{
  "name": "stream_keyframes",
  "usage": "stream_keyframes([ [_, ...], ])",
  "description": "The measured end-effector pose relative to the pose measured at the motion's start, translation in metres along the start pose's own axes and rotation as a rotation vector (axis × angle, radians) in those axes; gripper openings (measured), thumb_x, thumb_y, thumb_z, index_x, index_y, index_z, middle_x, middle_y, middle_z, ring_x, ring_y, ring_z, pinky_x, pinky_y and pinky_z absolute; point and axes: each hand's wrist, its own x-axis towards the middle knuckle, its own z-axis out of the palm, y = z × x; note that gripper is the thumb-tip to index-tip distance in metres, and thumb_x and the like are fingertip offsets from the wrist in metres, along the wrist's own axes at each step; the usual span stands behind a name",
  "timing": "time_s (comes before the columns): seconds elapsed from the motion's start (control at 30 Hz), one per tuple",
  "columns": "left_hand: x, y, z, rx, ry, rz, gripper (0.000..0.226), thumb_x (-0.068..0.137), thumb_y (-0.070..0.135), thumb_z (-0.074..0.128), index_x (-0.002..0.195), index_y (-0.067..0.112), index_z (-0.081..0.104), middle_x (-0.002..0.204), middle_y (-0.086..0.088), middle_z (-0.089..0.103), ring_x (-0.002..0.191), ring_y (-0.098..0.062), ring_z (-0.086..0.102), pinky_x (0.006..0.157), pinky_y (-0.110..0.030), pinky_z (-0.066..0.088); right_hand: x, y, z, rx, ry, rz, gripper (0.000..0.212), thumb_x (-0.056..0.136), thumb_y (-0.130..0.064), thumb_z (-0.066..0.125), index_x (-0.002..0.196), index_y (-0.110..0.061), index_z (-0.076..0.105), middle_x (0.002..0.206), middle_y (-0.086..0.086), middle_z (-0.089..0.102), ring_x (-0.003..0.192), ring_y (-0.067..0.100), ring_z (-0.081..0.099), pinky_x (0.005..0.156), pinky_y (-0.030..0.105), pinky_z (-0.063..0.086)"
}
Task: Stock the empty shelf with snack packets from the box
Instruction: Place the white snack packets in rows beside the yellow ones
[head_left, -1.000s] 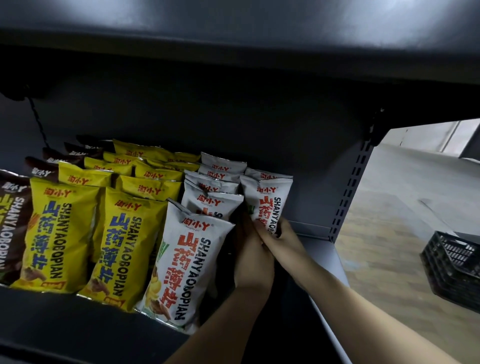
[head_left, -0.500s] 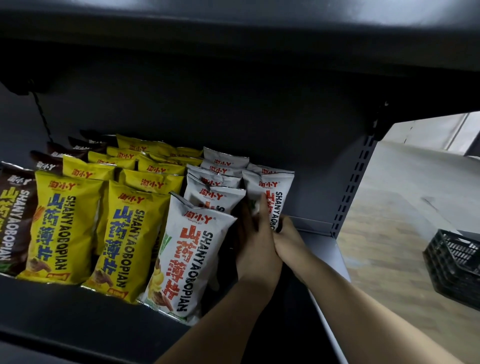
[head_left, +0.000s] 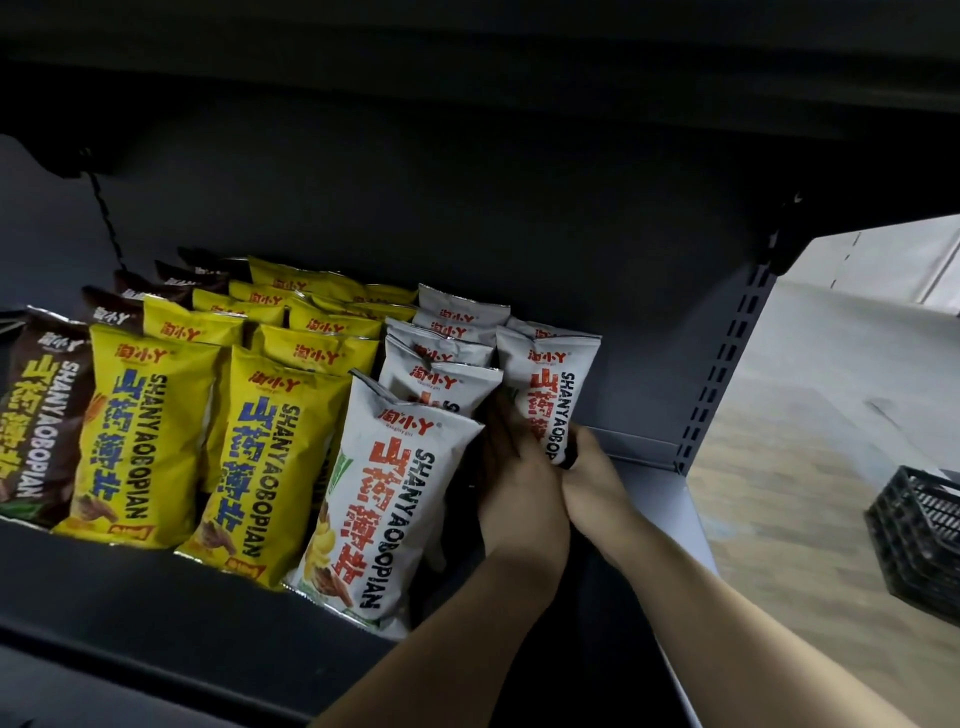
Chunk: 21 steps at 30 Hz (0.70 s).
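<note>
Both hands at the white packet (head_left: 548, 387) standing upright on the shelf (head_left: 644, 483), just right of the white row (head_left: 441, 364). Left hand (head_left: 519, 483): fingers lie along the packet's left side. Right hand (head_left: 597, 473): fingers wrap its lower right edge. Yellow packets (head_left: 270, 457) and brown packets (head_left: 44, 415) further left of it. Black crate (head_left: 919, 535) on the floor, well right.

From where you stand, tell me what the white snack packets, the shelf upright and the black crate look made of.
White snack packets: glossy printed plastic film, likely foil-lined; creases and a silvery top seal show. Shelf upright: painted grey metal, by its punched slot rows. Black crate: apparently moulded plastic, with an open lattice wall.
</note>
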Motion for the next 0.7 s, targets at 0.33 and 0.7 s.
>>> stream_keyframes([
  [0.33, -0.004, 0.006, -0.005, 0.264, 0.180, 0.077, 0.082, 0.069, 0.028, 0.074, 0.140, 0.005, 0.040, 0.130, -0.020, 0.053, 0.113, -0.030, 0.059, 0.093, -0.037, 0.049, -0.001, 0.002, 0.001, -0.042, 0.050, -0.006, 0.047, 0.079, -0.035, 0.072, 0.123, -0.028, 0.054, 0.103, -0.016, 0.069, 0.097, 0.005, 0.065, 0.093, 0.032, 0.050],
  [0.7, -0.002, -0.004, -0.009, -0.148, -0.083, 0.175, 0.062, 0.091, 0.011, 0.048, 0.147, 0.009, 0.022, 0.154, -0.016, 0.019, 0.143, -0.031, 0.019, 0.116, -0.038, 0.017, -0.001, 0.005, 0.002, -0.107, 0.052, 0.016, 0.042, 0.080, -0.037, 0.065, 0.119, -0.034, 0.050, 0.105, -0.012, 0.069, 0.099, 0.012, 0.064, 0.092, 0.039, 0.050],
])
